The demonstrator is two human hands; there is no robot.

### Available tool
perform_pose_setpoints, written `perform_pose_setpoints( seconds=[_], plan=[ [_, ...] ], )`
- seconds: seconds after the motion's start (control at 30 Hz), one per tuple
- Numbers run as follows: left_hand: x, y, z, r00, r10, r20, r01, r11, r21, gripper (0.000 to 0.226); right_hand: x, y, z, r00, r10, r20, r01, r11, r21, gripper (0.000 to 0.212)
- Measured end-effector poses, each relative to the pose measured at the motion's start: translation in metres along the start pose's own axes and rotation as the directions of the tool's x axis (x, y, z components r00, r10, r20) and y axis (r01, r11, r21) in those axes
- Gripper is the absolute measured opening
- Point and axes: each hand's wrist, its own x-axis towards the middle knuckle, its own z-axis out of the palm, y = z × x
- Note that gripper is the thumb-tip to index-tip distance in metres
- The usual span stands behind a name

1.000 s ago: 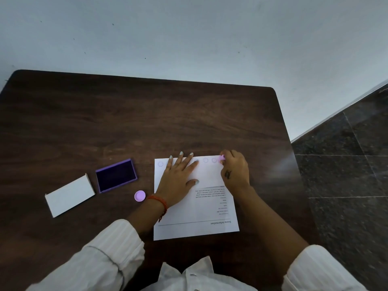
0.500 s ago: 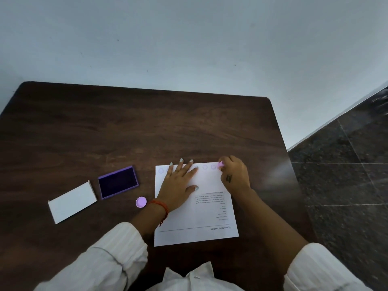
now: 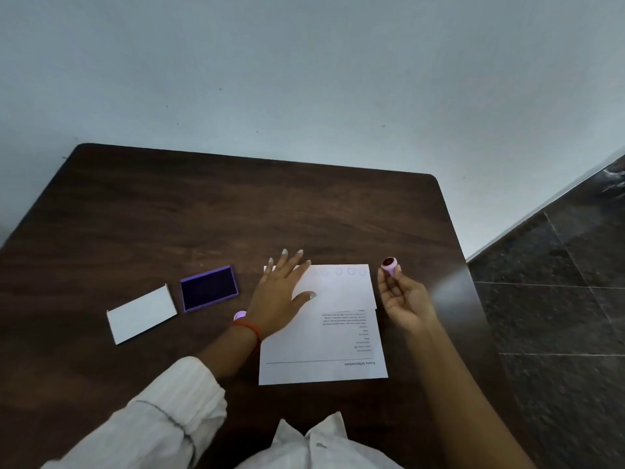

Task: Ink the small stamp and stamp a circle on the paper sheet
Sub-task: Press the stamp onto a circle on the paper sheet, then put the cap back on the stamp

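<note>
A white paper sheet (image 3: 338, 333) lies on the dark wooden table (image 3: 203, 214), with several faint stamped circles (image 3: 339, 272) in a row along its far edge. My left hand (image 3: 282, 292) rests flat on the sheet's far left corner, fingers spread. My right hand (image 3: 402, 296) is raised just right of the sheet, palm up, pinching the small pink stamp (image 3: 389, 264) with its dark inked face turned upward. The open purple ink pad (image 3: 209, 288) sits left of the sheet.
A white card, perhaps the pad's lid (image 3: 141, 313), lies left of the ink pad. A small pink round cap (image 3: 239, 315) sits by my left wrist. The table's right edge drops to a dark tiled floor (image 3: 558, 299). A pale wall stands behind.
My right hand has lifted the stamp off the sheet's far right corner, moved right and turned it face up. A new circle shows there. My left hand slid slightly left.
</note>
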Motion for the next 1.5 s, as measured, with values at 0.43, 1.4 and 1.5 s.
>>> perform_pose_setpoints(
  seconds=[0.43, 1.4, 1.5],
  plan=[
    [-0.096, -0.034, -0.029, 0.914, -0.376, -0.154, 0.336, 0.912, -0.235, 0.059, -0.03, 0.077, 0.01, 0.964, 0.249, 0.093, -0.24, 0.966, -0.097, 0.015],
    [-0.1, -0.05, -0.03, 0.909, -0.401, -0.114, 0.347, 0.879, -0.327, 0.026, -0.028, 0.174, 0.053, 0.974, 0.168, 0.154, 0.036, 0.554, -0.831, 0.027],
    [-0.1, -0.047, -0.035, 0.912, -0.395, -0.116, 0.336, 0.877, -0.344, 0.026, -0.03, 0.174, 0.052, 0.969, 0.144, 0.2, 0.101, 0.51, -0.854, 0.026]
  ],
)
